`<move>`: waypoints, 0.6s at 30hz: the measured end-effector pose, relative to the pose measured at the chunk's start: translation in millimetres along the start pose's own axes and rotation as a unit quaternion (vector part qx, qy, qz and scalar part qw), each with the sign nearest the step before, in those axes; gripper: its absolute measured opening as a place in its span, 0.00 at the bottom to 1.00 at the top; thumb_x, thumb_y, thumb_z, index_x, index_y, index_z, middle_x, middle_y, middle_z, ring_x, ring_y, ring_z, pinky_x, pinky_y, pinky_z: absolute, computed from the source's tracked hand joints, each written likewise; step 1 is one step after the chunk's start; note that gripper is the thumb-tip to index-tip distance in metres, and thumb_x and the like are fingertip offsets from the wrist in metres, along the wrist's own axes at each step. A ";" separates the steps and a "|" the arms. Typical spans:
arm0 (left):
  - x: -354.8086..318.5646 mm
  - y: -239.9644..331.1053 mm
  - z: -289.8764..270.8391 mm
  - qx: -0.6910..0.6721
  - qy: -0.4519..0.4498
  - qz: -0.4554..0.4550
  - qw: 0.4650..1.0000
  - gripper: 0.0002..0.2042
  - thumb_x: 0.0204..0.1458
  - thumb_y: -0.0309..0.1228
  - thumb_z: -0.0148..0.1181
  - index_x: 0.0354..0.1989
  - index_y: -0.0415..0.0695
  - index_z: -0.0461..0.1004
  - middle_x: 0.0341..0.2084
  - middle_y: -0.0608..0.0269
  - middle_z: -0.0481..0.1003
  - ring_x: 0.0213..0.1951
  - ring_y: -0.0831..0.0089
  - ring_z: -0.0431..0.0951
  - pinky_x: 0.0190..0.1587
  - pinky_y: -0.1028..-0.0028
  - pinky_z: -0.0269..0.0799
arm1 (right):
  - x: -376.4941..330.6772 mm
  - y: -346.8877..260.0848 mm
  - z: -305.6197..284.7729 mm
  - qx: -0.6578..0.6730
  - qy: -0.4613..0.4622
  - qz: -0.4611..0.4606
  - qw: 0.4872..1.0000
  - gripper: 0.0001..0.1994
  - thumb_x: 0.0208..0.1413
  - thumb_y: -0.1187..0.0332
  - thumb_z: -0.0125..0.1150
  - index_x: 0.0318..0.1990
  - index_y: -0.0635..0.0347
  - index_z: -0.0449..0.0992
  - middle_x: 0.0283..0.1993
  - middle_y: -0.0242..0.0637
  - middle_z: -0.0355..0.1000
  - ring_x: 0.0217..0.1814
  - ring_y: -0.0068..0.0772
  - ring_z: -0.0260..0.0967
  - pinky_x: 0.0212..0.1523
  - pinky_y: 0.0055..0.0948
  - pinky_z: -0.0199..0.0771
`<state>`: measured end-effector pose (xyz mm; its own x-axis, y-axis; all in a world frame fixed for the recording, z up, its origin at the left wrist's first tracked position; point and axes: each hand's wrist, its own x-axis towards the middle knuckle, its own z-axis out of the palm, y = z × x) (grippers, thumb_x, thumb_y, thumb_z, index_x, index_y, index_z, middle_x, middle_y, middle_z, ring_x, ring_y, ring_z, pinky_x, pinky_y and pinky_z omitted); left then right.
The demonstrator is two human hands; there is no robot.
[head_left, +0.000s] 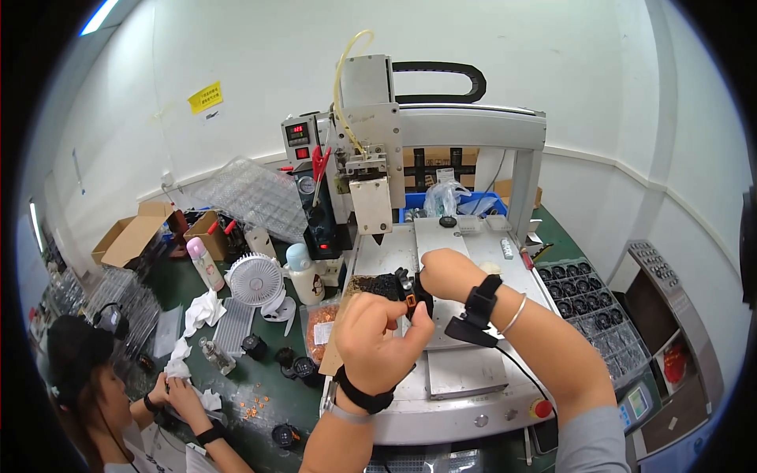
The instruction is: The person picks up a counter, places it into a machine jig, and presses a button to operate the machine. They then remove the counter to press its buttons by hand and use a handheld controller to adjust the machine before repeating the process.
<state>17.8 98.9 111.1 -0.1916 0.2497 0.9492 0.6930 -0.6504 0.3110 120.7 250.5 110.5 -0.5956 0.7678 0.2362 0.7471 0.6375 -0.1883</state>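
Note:
Above the bed of a white benchtop dispensing machine, my two hands meet in front of its nozzle. My left hand pinches a small black part with an orange piece between thumb and fingers. Just right of it is my right hand, curled closed with the back of the hand toward me; its fingertips, and whatever they grip, are hidden. Behind the part, a dark, crumbly-looking pile lies on a brown board at the left of the bed.
Trays of black round parts lie to the right, beyond a red stop button. On the left stand a white fan, a bottle and a bag of orange pieces. A co-worker's hands work at the lower left.

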 end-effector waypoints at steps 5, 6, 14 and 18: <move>-4.0 7.5 -7.3 0.013 -0.003 -0.012 1.000 0.10 0.30 0.23 0.66 0.17 0.42 0.68 0.14 0.65 0.64 0.16 0.73 0.62 0.18 0.76 0.54 | 3.1 -16.3 -6.6 -0.042 -0.047 0.015 0.998 0.08 0.39 0.72 0.52 0.24 0.65 0.77 0.29 0.52 0.72 0.33 0.53 0.71 0.37 0.39 0.71; -3.6 8.1 -8.1 -0.003 -0.003 -0.004 1.000 0.10 0.30 0.23 0.66 0.17 0.42 0.67 0.14 0.66 0.64 0.16 0.73 0.62 0.18 0.75 0.54 | 4.0 -19.1 -7.7 -0.052 -0.058 0.014 0.997 0.08 0.39 0.72 0.52 0.24 0.65 0.77 0.29 0.52 0.72 0.33 0.52 0.71 0.37 0.39 0.72; -1.0 7.8 -14.8 -0.079 -0.002 0.020 0.997 0.10 0.30 0.18 0.63 0.17 0.40 0.65 0.14 0.67 0.61 0.16 0.79 0.58 0.18 0.81 0.51 | 1.9 -19.9 5.3 -0.073 -0.082 -0.064 0.992 0.08 0.40 0.73 0.51 0.25 0.63 0.77 0.28 0.49 0.73 0.32 0.49 0.72 0.34 0.39 0.73; -2.3 7.8 -17.1 -0.086 -0.002 0.004 0.996 0.10 0.30 0.18 0.63 0.17 0.40 0.66 0.14 0.68 0.61 0.16 0.79 0.57 0.19 0.81 0.51 | -8.5 -41.2 3.1 -0.128 -0.063 -0.004 0.990 0.15 0.50 0.61 0.48 0.32 0.63 0.76 0.42 0.49 0.70 0.48 0.49 0.66 0.47 0.42 0.65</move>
<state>11.7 81.0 112.2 -0.1842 0.2465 0.9515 0.5655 -0.7652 0.3077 94.1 217.9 113.3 -0.6218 0.7750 0.1125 0.7829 0.6188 0.0642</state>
